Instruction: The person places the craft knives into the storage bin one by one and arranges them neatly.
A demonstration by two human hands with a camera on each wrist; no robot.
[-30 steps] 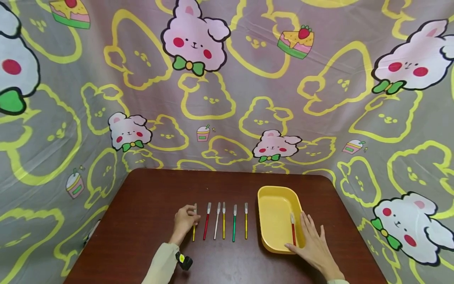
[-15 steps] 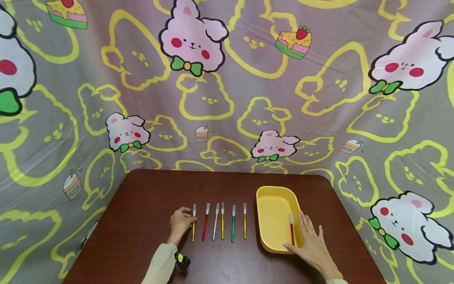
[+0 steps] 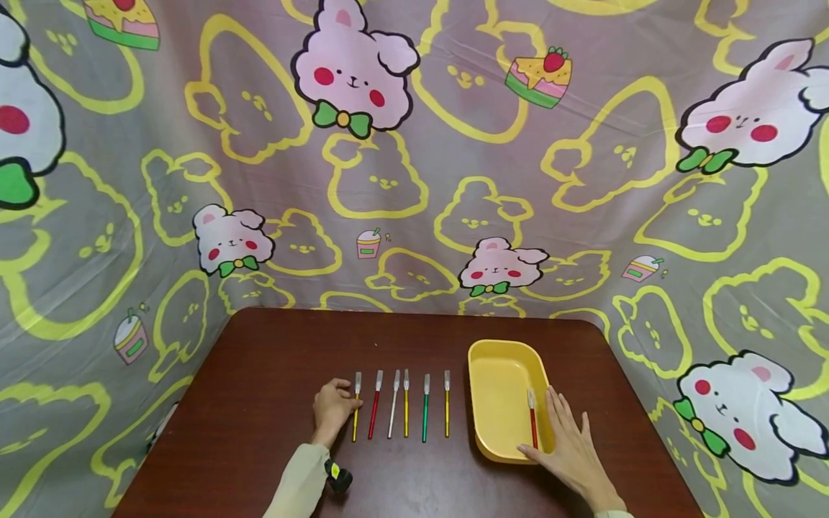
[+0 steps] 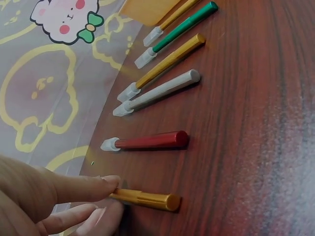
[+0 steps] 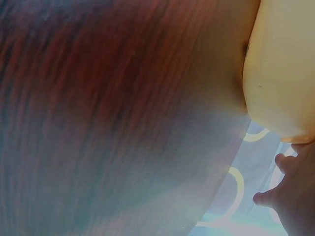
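Cartoon-rabbit backdrop cloth [image 3: 414,180] behind and around a dark wood worktop [image 3: 259,403]. Yellow tray [image 3: 499,392] on worktop's right half, one red-handled knife [image 3: 533,421] inside along its right wall. Right hand [image 3: 570,450] flat on tray's near right corner, fingers [image 3: 560,410] straight and spread, gripping nothing. Row of six craft knives left of tray, parallel, blades away: yellow [image 3: 447,403], green [image 3: 425,406], gold [image 3: 406,403], silver [image 3: 394,403], red [image 3: 375,404], leftmost yellow knife [image 3: 355,410]. Left hand [image 3: 333,406] at leftmost yellow knife [image 4: 147,199], fingers [image 4: 88,189] curled, pinching its blade end, knife lying on worktop.
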